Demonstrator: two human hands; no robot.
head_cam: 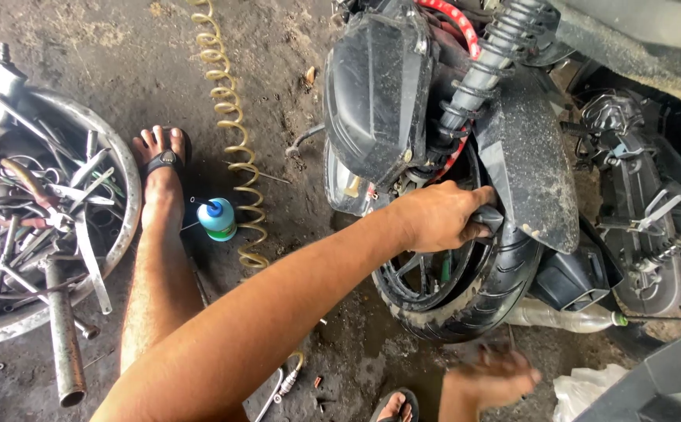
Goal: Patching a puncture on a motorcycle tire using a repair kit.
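A scooter lies tilted on the concrete floor, its rear wheel [465, 301] facing me with a black tyre and black rim. My left hand [440, 216] reaches across from the lower left. It is closed on a small black part [490, 219] at the top of the tyre, right against the dusty rear mudguard [529, 160]. My right hand [490, 380] hovers low in front of the tyre. It is blurred, its fingers are spread and it holds nothing. The grey shock absorber spring [487, 56] and a black side cover [375, 90] sit above the wheel.
A metal rim used as a tray [125, 168] holds several spanners and tools at the left. A steel pipe [63, 344] leans out of it. My sandalled foot [160, 160], a small blue-green bottle [218, 219] and a coiled yellow air hose [235, 141] lie between.
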